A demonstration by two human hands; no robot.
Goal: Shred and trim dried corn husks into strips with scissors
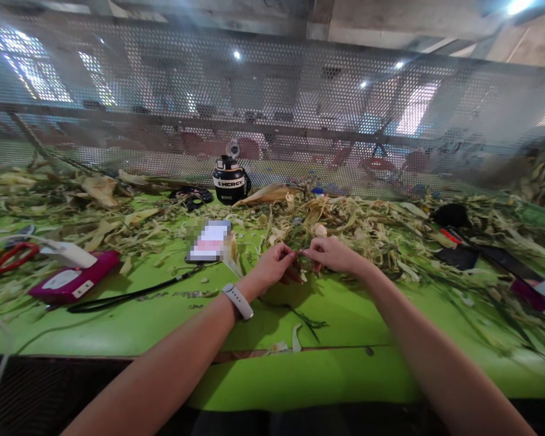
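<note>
My left hand [277, 264], with a pale band [237, 301] on its wrist, is closed in a pinch over the green table [163, 330]. My right hand [331, 254] pinches close beside it, the fingertips of both almost meeting. Whatever lies between the fingers is too small to make out. Right behind the hands spreads a heap of dry, pale husk strips [367, 227]. A phone [209, 241] with a lit screen lies left of my left hand. Below the hands are thin dark green strands [311, 324] and a curled pale strip [297, 337].
A black bottle [229, 181] with its lid up stands at the back, before a perforated metal screen [272, 109]. On the left are a magenta power strip [75, 278] with a white charger [70, 253] and red-handled scissors [13, 257]. A black strap [131, 295] trails from the phone.
</note>
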